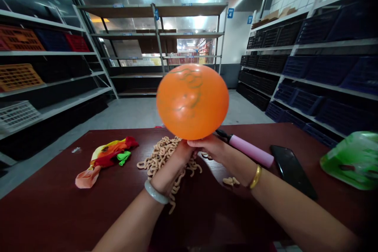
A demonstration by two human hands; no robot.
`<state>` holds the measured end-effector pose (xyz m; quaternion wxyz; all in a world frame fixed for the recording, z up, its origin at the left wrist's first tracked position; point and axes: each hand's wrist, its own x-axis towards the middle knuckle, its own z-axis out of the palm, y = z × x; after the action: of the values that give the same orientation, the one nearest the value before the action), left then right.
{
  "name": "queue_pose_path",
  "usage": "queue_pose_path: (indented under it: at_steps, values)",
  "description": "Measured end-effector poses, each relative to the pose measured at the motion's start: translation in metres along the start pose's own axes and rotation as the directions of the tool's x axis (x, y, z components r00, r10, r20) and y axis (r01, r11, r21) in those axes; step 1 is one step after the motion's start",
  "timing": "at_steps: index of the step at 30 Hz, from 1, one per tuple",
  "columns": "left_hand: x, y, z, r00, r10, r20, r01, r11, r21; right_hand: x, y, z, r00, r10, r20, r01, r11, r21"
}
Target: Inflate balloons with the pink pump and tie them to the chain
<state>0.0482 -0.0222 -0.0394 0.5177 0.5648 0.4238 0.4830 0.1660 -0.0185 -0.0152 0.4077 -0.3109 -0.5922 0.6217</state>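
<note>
An inflated orange balloon [192,101] with green line markings stands up in front of me, over the table. At its underside my left hand [185,150] and my right hand [210,146] meet, their fingers closed at the neck. The neck itself and most fingertips are hidden by the hands and the balloon. Under and beside my left hand lies a heap of tan, curly loops [161,153] that look like thick rubber bands. Close to my right forearm is a small separate clump of the loops [231,181].
A pink pump-like cylinder [251,151] with a black end and a black phone [292,169] lie right on the dark red table [118,212]. Further right sits a green plastic bag [351,159]. Limp coloured balloons [108,155] lie left. Shelves [189,10] with crates surround the room.
</note>
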Motion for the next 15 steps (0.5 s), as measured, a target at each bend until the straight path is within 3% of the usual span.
queue_pose_path:
  at_steps: [5,9,12,15]
  values:
    - [0.004,0.003,-0.008,0.991,0.058,0.12,-0.09,0.957,0.276,-0.002,-0.002,-0.001,0.995,0.04,-0.096,-0.013,0.964,0.264]
    - [0.001,0.016,-0.017,0.937,0.307,0.168,-0.345,0.728,0.592,0.001,-0.01,0.005,0.984,-0.083,-0.16,0.128,0.947,0.294]
    - [-0.003,0.028,-0.025,0.894,0.379,0.239,-0.44,0.645,0.625,0.003,-0.016,0.008,0.979,-0.167,-0.12,0.197,0.931,0.307]
    - [-0.006,0.039,-0.03,0.861,0.431,0.27,-0.508,0.714,0.481,0.005,-0.022,0.005,0.993,-0.099,-0.056,0.113,0.924,0.366]
